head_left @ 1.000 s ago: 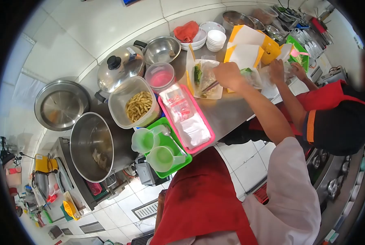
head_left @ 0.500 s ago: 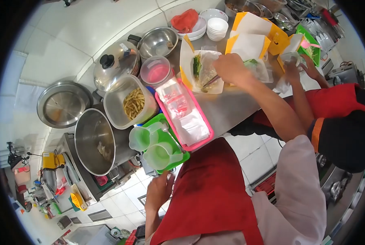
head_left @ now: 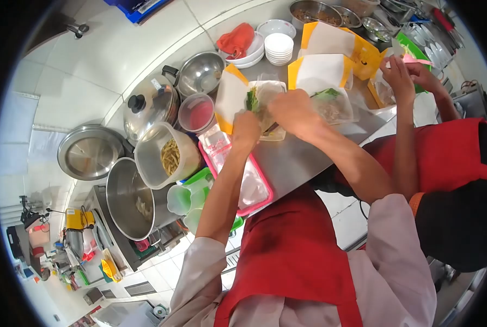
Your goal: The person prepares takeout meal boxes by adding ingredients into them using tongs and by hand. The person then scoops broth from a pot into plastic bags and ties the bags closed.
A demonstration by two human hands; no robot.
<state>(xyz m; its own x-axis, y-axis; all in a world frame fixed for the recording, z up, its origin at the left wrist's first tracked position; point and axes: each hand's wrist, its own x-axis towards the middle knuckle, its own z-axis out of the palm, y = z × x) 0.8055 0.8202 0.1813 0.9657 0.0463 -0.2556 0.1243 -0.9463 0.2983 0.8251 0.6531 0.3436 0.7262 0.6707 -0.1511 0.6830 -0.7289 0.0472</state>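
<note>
My right hand [head_left: 295, 113] is closed over an orange-and-white takeaway box [head_left: 232, 92] lined with clear plastic. From under it shows a thin dark utensil [head_left: 272, 129], its kind hard to make out. Green leaves [head_left: 252, 100] lie at the box's left side; my right hand hides much of the other contents. My left hand [head_left: 247, 129] has curled fingers at the near left corner of the box, seemingly on its edge. Just right stands a second open box [head_left: 333, 109] with leaves and other food in it.
A pink tray [head_left: 249, 204] with plastic packets, a tub of brown finger-shaped pieces [head_left: 148, 147], green measuring jugs [head_left: 179, 199] and a large steel pot [head_left: 113, 201] stand left. White bowls [head_left: 279, 46] sit behind. At right, a co-worker's hands [head_left: 399, 82] handle a pale wrapper.
My left hand has risen from beside the measuring jugs to the box's near left corner. The right hand stays over the box, now turned more. The co-worker's hands have lifted. My view has shifted slightly.
</note>
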